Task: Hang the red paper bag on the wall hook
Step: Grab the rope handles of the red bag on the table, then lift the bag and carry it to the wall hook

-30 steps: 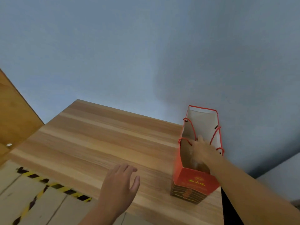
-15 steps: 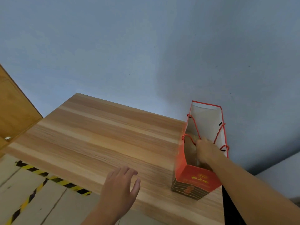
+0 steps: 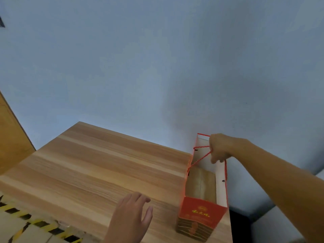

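Note:
A tall red paper bag [image 3: 201,213] with gold print and a white inside stands at the right end of the wooden table [image 3: 98,165], close to the wall. My right hand [image 3: 220,148] is above the bag's open mouth, fingers closed around its red rope handles [image 3: 199,159], which are pulled taut. My left hand [image 3: 133,216] hovers over the table's front edge with its fingers spread and nothing in it. No wall hook shows in the view.
A pale blue wall [image 3: 157,67] fills the upper view. A wooden panel [image 3: 10,137] stands at the left. Yellow-and-black striped tape [image 3: 40,225] crosses the floor below the table's front edge. A white surface [image 3: 280,227] lies at the lower right.
My right hand came up out of the bag's mouth and closed on the rope handles, drawing them tight. The view tilted upward. My left hand stayed near the table's front edge.

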A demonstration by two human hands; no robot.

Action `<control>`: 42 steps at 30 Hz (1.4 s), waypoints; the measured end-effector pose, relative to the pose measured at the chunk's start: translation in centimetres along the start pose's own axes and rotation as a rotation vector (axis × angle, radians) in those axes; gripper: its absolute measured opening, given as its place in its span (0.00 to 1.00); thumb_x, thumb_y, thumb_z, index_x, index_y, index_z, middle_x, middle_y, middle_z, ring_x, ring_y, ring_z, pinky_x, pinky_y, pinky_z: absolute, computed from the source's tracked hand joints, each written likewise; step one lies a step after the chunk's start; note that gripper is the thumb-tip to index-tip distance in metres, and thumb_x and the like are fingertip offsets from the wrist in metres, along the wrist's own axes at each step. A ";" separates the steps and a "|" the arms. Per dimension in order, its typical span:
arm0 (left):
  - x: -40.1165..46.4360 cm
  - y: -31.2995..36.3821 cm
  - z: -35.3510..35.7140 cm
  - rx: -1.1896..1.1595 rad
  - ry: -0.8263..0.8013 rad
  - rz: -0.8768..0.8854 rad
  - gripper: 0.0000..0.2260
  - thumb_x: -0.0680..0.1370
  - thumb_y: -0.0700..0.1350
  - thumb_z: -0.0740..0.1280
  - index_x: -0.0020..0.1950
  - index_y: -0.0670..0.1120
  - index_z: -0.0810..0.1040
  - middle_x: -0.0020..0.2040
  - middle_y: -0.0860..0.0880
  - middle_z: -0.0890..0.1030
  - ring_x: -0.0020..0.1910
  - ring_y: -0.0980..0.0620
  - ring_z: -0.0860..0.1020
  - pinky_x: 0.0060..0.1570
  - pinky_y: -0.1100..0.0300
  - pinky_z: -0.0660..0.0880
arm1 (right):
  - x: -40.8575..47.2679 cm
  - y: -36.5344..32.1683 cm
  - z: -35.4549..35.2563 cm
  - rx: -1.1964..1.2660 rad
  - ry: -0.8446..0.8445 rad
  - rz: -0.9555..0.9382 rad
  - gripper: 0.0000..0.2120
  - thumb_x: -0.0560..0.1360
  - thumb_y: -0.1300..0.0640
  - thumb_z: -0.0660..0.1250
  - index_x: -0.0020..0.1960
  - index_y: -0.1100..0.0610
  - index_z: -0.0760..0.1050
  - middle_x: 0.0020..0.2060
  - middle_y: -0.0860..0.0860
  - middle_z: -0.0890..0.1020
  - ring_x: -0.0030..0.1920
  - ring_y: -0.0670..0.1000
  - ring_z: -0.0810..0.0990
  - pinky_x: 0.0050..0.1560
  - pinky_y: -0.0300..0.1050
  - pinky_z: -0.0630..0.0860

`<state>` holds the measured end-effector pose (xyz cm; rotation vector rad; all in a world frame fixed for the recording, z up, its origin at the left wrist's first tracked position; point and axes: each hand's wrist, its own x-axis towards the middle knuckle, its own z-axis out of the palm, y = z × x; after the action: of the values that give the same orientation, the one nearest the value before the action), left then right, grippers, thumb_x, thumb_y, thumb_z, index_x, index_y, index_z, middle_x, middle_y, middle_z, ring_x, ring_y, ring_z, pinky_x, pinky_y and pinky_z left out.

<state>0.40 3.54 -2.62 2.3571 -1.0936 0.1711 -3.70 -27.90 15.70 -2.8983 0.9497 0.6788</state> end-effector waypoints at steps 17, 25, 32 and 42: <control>-0.9 -0.5 -1.3 -0.021 0.054 0.032 0.10 0.71 0.57 0.61 0.44 0.55 0.79 0.40 0.59 0.76 0.41 0.57 0.76 0.42 0.60 0.73 | -0.8 1.0 1.9 -0.126 0.136 -0.090 0.07 0.72 0.64 0.75 0.40 0.60 0.77 0.41 0.56 0.85 0.43 0.52 0.86 0.47 0.42 0.82; -0.6 0.9 -1.1 -0.006 0.048 0.051 0.10 0.70 0.58 0.61 0.43 0.56 0.79 0.41 0.60 0.77 0.42 0.56 0.77 0.42 0.57 0.73 | -1.7 2.9 1.4 -0.202 0.221 -0.208 0.06 0.80 0.58 0.66 0.54 0.59 0.79 0.52 0.55 0.80 0.50 0.55 0.81 0.53 0.50 0.79; -0.8 1.9 -1.4 0.011 0.022 0.073 0.11 0.72 0.58 0.60 0.46 0.57 0.78 0.42 0.62 0.76 0.44 0.58 0.75 0.45 0.59 0.71 | -2.4 4.3 0.9 -0.137 0.255 -0.324 0.05 0.81 0.53 0.63 0.55 0.54 0.74 0.69 0.48 0.71 0.64 0.55 0.72 0.64 0.54 0.73; -1.9 2.5 -1.8 0.021 0.022 0.082 0.10 0.73 0.59 0.60 0.46 0.57 0.78 0.42 0.62 0.75 0.45 0.59 0.75 0.46 0.60 0.70 | -4.0 3.9 1.7 0.058 0.479 -0.409 0.03 0.81 0.55 0.64 0.54 0.52 0.74 0.50 0.48 0.80 0.50 0.52 0.77 0.54 0.50 0.76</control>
<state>-2.55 4.43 -0.64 2.3243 -1.1839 0.2383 -9.51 -28.57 16.23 -3.1078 0.3454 -0.0700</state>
